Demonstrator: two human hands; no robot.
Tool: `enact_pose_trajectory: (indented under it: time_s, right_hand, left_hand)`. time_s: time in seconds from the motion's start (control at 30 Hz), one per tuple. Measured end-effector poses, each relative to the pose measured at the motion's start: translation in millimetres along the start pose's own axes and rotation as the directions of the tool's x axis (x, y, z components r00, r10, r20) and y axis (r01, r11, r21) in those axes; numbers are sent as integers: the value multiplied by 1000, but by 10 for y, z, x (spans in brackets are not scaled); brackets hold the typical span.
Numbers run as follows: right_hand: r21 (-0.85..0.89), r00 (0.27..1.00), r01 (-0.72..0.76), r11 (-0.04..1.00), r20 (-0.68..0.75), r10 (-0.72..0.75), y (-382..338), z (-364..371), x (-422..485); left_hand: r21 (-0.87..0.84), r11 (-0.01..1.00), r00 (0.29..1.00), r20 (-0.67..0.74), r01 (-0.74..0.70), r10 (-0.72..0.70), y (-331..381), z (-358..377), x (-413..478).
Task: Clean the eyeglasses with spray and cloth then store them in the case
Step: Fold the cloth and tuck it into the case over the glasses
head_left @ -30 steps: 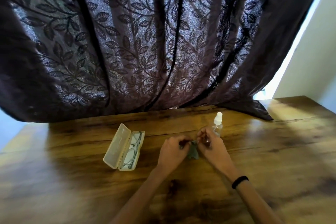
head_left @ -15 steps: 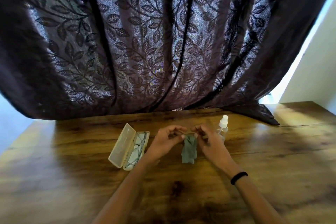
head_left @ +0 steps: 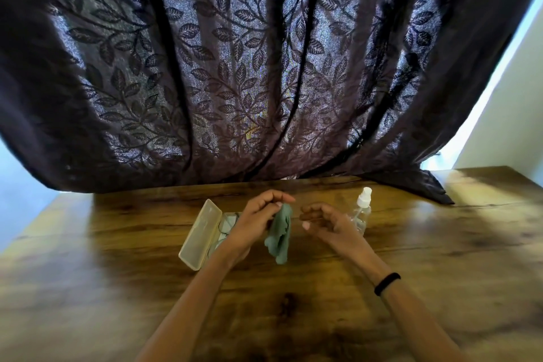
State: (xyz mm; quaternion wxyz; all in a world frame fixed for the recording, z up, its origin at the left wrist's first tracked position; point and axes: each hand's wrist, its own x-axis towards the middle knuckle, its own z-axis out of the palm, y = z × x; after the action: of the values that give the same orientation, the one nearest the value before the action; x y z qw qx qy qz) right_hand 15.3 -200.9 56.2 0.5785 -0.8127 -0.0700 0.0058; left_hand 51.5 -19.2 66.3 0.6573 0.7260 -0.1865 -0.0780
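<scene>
Your chief risk lies with the spray bottle (head_left: 362, 212), which stands upright on the wooden table (head_left: 440, 244) just behind your right hand (head_left: 326, 225); a careless backward sweep of that hand, in my judgement, would tip it, and a light plastic bottle will roll. The second risk is the cloth (head_left: 279, 233): you hold it by one upper corner only, so it hangs limp above the table, and a slack pinch would drop it onto the surface, where it may pick up grit that could later scratch a lens. The third concerns the eyeglasses (head_left: 226, 225), which lie inside the open case (head_left: 199, 233) and are partly hidden by your left hand (head_left: 258, 222); a blind reach could snag a temple arm or push the case along the table. As to the fingers: your left thumb and forefinger are pressed together on the cloth's top corner, the remaining fingers curled loosely beside them. Your right hand holds nothing; its fingers are half curled and a little apart, the thumb separate, touching neither cloth nor bottle. Cleaning appears not yet begun, since the eyeglasses rest in the case.
</scene>
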Motion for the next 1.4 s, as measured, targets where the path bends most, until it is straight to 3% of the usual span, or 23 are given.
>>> enact_pose_trajectory:
  time_s: [0.1,0.3,0.43,0.7,0.77,0.93,1.1,1.23,1.4]
  right_hand:
    - [-9,992,-34,999,121,34,5,79,24]
    - [137,935,-204,969,322,152,3,108,-6]
    - [466,851,-450,762,483,207,15,155,-27]
    - [439,740,-594,674,627,244,142,191,-11]
    - [468,767,-576,670,593,245,146,183,-5]
    - [526,847,-510,681,445,290,147,77,21]
    - [478,912,-410,777,220,346,84,-64,116]
    - [376,948,-315,872,88,305,-3,-161,172]
    - [249,979,-198,948,1,204,-44,-204,203]
  left_hand:
    - [-26,1000,1000,18,10,-10,5,11,2]
    - [-108,994,999,48,26,-21,44,-34,-18]
    - [-94,994,991,122,64,-52,79,-62,-30]
    - [-188,956,898,421,227,-131,185,-164,-63]
    - [-160,955,875,459,251,-153,192,-203,-79]
    - [73,987,918,364,142,-160,195,-290,-90]
    - [284,957,963,235,60,-131,129,-367,-24]
    - [490,871,995,64,33,-74,17,-397,67]
    - [527,850,1000,12,12,-22,-77,-426,105]
